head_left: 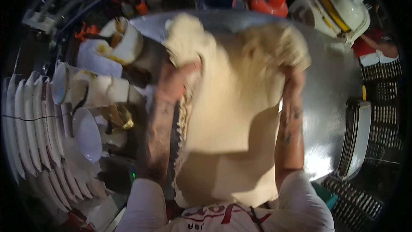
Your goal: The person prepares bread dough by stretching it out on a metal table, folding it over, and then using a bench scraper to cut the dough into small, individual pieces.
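Observation:
A large sheet of pale dough (227, 133) covers the middle of the metal table (326, 86), reaching down to the person's shirt, with an uneven left edge and bunched, lifted folds at the far end. My left hand (182, 81) is closed on the dough's left edge, just below the upper left bunch. My right hand (292, 75) is closed on the upper right part, under a blurred, crumpled fold that hides some of the fingers.
At left are smeared white tubs (124, 38), a white bowl (86, 133) and stacked sacks (30, 124). Stacked metal trays (352, 141) stand at right. Beyond are red containers (266, 0), a white machine (343, 8), dark crates (384, 120) and another person's arm (382, 45).

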Demonstrator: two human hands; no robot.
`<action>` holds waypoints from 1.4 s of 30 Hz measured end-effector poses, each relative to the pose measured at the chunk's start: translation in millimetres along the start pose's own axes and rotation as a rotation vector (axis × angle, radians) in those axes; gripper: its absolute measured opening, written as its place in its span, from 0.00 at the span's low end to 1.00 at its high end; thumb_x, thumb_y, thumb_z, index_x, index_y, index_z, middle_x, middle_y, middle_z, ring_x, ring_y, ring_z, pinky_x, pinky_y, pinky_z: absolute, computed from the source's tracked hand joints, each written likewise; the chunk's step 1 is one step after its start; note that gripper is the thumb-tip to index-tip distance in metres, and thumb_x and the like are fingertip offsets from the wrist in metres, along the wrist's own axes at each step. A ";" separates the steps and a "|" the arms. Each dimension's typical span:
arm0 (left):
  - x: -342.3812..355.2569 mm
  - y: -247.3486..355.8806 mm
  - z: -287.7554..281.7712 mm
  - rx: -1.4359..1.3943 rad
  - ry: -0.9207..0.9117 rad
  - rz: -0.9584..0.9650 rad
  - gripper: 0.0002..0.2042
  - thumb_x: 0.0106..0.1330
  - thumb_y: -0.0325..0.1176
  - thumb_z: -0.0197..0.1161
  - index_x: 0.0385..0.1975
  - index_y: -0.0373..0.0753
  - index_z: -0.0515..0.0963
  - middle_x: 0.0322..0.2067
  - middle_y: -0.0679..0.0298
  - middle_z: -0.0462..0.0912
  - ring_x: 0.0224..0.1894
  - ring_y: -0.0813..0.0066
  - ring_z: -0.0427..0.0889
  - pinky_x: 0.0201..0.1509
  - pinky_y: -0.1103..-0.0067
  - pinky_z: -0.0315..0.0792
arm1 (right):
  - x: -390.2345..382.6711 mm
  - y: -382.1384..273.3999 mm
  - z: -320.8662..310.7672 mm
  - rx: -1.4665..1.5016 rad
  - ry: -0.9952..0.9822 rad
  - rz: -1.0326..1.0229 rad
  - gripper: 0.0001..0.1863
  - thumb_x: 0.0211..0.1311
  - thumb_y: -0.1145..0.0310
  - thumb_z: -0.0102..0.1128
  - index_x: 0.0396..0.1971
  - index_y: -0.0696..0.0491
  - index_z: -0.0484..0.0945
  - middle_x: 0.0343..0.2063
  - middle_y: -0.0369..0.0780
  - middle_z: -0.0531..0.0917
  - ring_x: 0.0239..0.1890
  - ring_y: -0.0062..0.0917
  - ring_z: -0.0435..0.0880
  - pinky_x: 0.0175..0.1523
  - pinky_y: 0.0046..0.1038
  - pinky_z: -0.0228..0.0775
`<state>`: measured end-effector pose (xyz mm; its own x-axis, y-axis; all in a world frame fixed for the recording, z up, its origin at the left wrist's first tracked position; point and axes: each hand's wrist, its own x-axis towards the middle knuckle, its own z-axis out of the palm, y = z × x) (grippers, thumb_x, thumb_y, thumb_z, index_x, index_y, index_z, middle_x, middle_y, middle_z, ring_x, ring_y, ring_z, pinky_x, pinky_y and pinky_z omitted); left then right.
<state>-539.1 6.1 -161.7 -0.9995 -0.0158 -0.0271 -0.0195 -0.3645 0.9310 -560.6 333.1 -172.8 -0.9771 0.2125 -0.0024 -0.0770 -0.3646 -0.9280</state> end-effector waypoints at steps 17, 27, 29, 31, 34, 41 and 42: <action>-458.2 -17.8 -19.0 0.680 0.851 -0.294 0.18 0.74 0.29 0.62 0.61 0.32 0.71 0.63 0.54 0.72 0.62 0.65 0.75 0.65 0.69 0.72 | -434.3 -41.8 -275.9 -0.389 0.677 0.487 0.29 0.74 0.46 0.60 0.60 0.54 0.73 0.55 0.44 0.77 0.52 0.28 0.76 0.56 0.32 0.69; -487.1 -64.6 31.5 -0.558 0.803 -0.756 0.25 0.77 0.52 0.59 0.68 0.49 0.69 0.64 0.72 0.76 0.63 0.74 0.75 0.62 0.73 0.69 | -470.9 -46.4 -177.8 0.622 0.890 1.058 0.43 0.52 0.33 0.74 0.52 0.57 0.75 0.49 0.39 0.80 0.47 0.23 0.81 0.48 0.24 0.81; -492.3 -61.5 29.8 -0.745 0.664 -0.726 0.28 0.76 0.56 0.58 0.69 0.49 0.67 0.65 0.72 0.75 0.62 0.75 0.75 0.61 0.75 0.69 | -468.7 -42.5 -171.6 0.654 0.817 1.088 0.42 0.53 0.31 0.73 0.48 0.56 0.75 0.43 0.36 0.80 0.42 0.22 0.81 0.44 0.22 0.81; -486.9 -54.6 22.5 -0.800 0.504 -0.741 0.27 0.76 0.51 0.60 0.69 0.47 0.67 0.64 0.70 0.75 0.62 0.74 0.75 0.62 0.74 0.69 | -464.5 -40.7 -165.7 0.588 0.724 1.087 0.34 0.56 0.33 0.72 0.42 0.51 0.77 0.27 0.29 0.77 0.30 0.17 0.77 0.38 0.19 0.76; -489.3 -54.0 13.4 -0.372 0.305 -0.801 0.25 0.75 0.40 0.62 0.68 0.43 0.67 0.63 0.66 0.75 0.62 0.72 0.75 0.64 0.72 0.68 | -470.0 -46.8 -166.9 0.090 0.586 1.101 0.26 0.60 0.40 0.73 0.40 0.47 0.77 0.24 0.26 0.73 0.28 0.16 0.72 0.39 0.21 0.73; -481.9 -73.2 38.0 -0.679 0.495 -0.559 0.23 0.74 0.31 0.60 0.67 0.38 0.67 0.65 0.58 0.75 0.69 0.64 0.71 0.76 0.64 0.63 | -474.4 -27.3 -152.1 0.754 0.614 0.943 0.31 0.64 0.42 0.68 0.60 0.46 0.77 0.57 0.35 0.83 0.57 0.30 0.82 0.55 0.34 0.80; -483.5 -77.1 36.1 -0.881 0.552 -0.599 0.23 0.75 0.33 0.59 0.67 0.38 0.67 0.66 0.57 0.75 0.70 0.63 0.71 0.77 0.62 0.63 | -475.2 -25.6 -147.3 0.739 0.582 0.899 0.35 0.61 0.38 0.69 0.60 0.44 0.77 0.56 0.34 0.83 0.56 0.30 0.82 0.54 0.35 0.80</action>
<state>-55.3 75.4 -207.3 -0.6875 0.0557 -0.7240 -0.2391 -0.9588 0.1533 -65.1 375.0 -202.8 -0.5285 -0.0740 -0.8457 0.2833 -0.9545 -0.0936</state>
